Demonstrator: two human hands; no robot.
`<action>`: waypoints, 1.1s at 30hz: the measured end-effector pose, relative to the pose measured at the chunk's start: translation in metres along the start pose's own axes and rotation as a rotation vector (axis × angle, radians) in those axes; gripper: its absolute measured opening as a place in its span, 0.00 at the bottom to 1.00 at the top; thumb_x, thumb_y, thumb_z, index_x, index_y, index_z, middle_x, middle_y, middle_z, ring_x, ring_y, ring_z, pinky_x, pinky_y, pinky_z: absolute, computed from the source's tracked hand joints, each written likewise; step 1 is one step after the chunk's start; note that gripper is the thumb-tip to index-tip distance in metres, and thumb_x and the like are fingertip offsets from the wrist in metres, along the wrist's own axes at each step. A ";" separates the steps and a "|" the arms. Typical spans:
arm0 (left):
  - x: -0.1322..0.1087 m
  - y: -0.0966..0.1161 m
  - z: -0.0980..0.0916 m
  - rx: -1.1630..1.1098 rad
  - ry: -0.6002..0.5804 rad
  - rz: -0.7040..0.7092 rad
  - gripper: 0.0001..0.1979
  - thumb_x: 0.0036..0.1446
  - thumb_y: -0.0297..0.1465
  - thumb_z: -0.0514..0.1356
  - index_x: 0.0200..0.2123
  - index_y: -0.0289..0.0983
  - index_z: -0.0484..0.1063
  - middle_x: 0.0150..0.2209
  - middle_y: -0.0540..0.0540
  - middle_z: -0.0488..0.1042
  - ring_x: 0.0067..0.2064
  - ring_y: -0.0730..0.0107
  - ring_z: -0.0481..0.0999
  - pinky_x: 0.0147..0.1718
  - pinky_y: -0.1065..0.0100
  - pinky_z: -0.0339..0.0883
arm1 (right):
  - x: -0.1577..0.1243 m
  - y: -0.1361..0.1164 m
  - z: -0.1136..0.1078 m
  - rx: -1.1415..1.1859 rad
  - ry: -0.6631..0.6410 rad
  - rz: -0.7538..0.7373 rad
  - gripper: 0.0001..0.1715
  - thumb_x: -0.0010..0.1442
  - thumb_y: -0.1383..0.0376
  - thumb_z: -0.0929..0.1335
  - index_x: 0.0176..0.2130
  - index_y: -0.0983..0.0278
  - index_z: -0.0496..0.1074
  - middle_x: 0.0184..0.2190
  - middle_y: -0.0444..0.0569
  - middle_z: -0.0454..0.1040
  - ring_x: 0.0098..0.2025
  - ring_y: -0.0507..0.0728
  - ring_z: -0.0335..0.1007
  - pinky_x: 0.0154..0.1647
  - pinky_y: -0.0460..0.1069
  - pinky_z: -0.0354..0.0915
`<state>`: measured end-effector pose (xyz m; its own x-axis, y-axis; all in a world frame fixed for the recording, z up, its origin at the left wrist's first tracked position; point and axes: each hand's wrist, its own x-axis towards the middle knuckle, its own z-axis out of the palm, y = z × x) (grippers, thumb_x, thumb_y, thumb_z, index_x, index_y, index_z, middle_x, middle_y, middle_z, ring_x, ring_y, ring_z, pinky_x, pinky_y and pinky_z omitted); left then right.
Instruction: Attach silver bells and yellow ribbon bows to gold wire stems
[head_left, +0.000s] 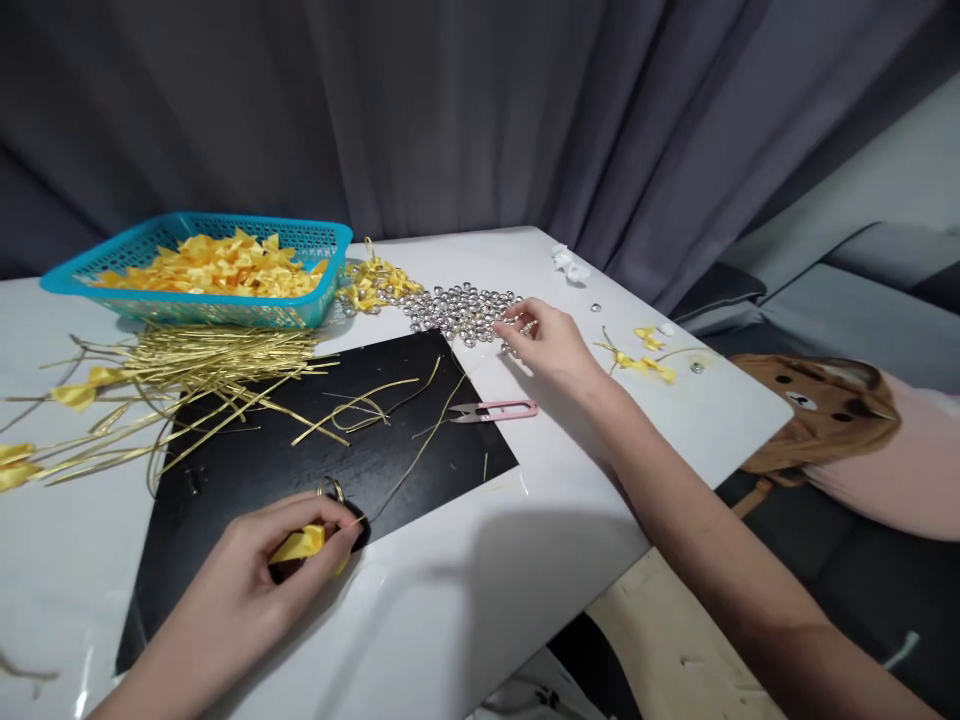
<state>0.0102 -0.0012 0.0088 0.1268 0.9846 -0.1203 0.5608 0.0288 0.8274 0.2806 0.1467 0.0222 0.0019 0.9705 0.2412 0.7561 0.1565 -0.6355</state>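
Left hand [281, 572] pinches a strand [427, 441], ribbon [301, 544] in its grip! Right hand [553, 348] at the beads [463, 308], grip unclear.

The person's left hand [259, 575] and right hand [553, 342] are both bare, with slim fingers and smooth, rounded backs. Behind the left hand, a short stretch of left forearm [169, 655] is uncovered as far as the picture edge. Behind the right hand, the narrow wrist widens into a long right forearm [697, 510], smooth in outline and also uncovered to the edge. The fingernails are too small to make out. Low down between the hands, on the body's side, creased white cloth [536, 692] carries small dark marks; whether it is worn clothing cannot be told.
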 end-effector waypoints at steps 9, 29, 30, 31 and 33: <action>0.000 0.002 -0.001 0.105 0.323 0.245 0.04 0.51 0.32 0.63 0.29 0.46 0.80 0.44 0.45 0.72 0.49 0.56 0.68 0.52 0.60 0.55 | -0.074 -0.005 -0.018 -0.248 -0.456 -0.413 0.12 0.65 0.66 0.60 0.42 0.64 0.71 0.42 0.54 0.71 0.46 0.59 0.64 0.46 0.55 0.64; 0.011 -0.005 -0.010 -0.247 0.183 -0.143 0.16 0.49 0.45 0.62 0.29 0.37 0.74 0.29 0.48 0.75 0.28 0.71 0.69 0.27 0.74 0.62 | -0.141 -0.085 0.009 0.805 -1.105 0.717 0.16 0.63 0.53 0.59 0.39 0.63 0.62 0.22 0.37 0.52 0.18 0.44 0.40 0.18 0.43 0.40; 0.011 -0.006 -0.011 -0.250 0.162 -0.142 0.16 0.49 0.45 0.62 0.29 0.37 0.74 0.29 0.48 0.75 0.29 0.71 0.70 0.27 0.74 0.62 | -0.141 -0.088 0.014 0.781 -1.095 0.693 0.17 0.62 0.53 0.60 0.37 0.64 0.64 0.22 0.38 0.52 0.18 0.44 0.41 0.18 0.43 0.40; 0.011 -0.006 -0.012 -0.255 0.142 -0.137 0.16 0.49 0.45 0.62 0.29 0.37 0.75 0.29 0.48 0.75 0.29 0.71 0.70 0.27 0.74 0.61 | -0.140 -0.089 0.018 0.744 -1.051 0.647 0.17 0.61 0.53 0.61 0.36 0.65 0.66 0.21 0.38 0.53 0.19 0.44 0.43 0.18 0.43 0.42; 0.012 -0.006 -0.012 -0.267 0.112 -0.132 0.15 0.50 0.44 0.61 0.29 0.38 0.75 0.28 0.49 0.75 0.29 0.72 0.69 0.27 0.75 0.60 | -0.138 -0.090 0.026 0.674 -0.939 0.546 0.17 0.60 0.55 0.63 0.33 0.66 0.68 0.21 0.39 0.55 0.20 0.44 0.47 0.19 0.42 0.45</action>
<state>-0.0020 0.0125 0.0090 -0.0324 0.9817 -0.1876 0.3300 0.1877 0.9252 0.1951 0.0037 0.0275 -0.4636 0.6511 -0.6009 0.3223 -0.5078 -0.7989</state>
